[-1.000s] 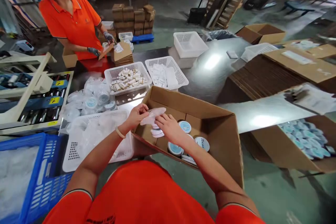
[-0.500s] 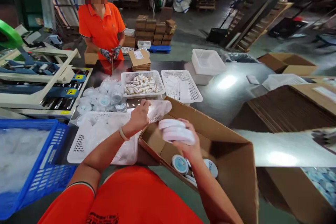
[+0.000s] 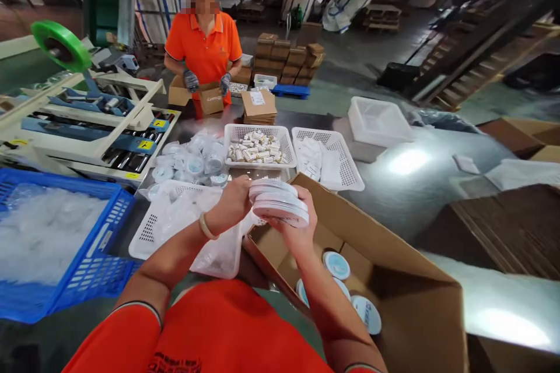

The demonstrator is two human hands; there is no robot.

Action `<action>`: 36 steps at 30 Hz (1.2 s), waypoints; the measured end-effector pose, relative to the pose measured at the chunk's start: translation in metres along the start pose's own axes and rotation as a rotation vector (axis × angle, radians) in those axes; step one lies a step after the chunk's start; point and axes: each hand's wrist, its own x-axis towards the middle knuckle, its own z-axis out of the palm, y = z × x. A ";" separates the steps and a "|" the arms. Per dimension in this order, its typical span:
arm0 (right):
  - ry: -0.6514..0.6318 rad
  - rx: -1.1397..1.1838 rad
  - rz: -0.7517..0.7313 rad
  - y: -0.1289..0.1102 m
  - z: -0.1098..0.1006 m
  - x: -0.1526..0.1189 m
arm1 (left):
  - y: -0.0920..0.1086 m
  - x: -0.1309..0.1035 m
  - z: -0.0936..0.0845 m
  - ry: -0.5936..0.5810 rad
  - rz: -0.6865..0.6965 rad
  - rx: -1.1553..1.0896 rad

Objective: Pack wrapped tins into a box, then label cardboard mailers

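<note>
Round tins (image 3: 280, 210) are swinging in against the curled left hand (image 3: 236, 195), whose hold is unclear, while the right hand (image 3: 300, 236) is gripping them, the box (image 3: 422, 309) lying rightward.

The right hand (image 3: 301, 234) now brings the stack of white discs (image 3: 280, 201) against the left hand (image 3: 236, 198), closing the gap; an opened-out box (image 3: 210, 99) replaces the flat cardboard between the co-worker's gloved hands (image 3: 191, 80); a green tape roll (image 3: 76, 55) shows whole
</note>
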 end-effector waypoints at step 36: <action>-0.812 -0.511 0.422 0.118 0.118 -0.094 | -0.273 0.030 -0.075 0.446 -0.627 0.061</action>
